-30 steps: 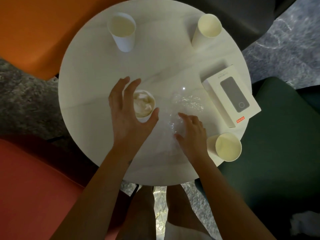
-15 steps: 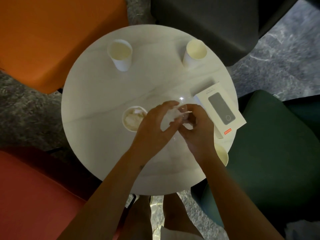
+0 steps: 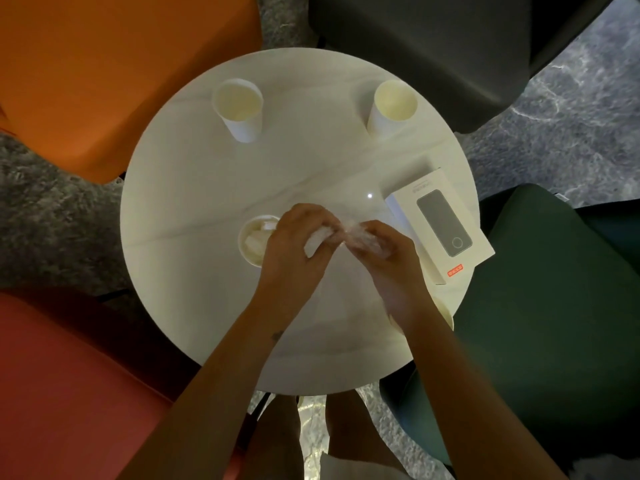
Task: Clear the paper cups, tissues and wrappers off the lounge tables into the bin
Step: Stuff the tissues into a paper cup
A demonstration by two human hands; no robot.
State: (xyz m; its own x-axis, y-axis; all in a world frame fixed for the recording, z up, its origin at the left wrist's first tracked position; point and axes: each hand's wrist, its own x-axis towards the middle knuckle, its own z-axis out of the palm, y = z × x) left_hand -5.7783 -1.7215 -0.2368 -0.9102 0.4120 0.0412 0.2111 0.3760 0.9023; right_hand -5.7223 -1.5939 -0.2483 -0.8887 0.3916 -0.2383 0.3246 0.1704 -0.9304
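My left hand (image 3: pixel 294 251) and right hand (image 3: pixel 391 268) curl fingers round the wrapper (image 3: pixel 348 233); I judge it light, slippery and springy, best gripped balled.

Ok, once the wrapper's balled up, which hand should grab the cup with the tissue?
Left, probably. The tissue cup stands right beside the left hand; the right hand is across the wrapper from it, nearer the box, and could keep the wrapper.
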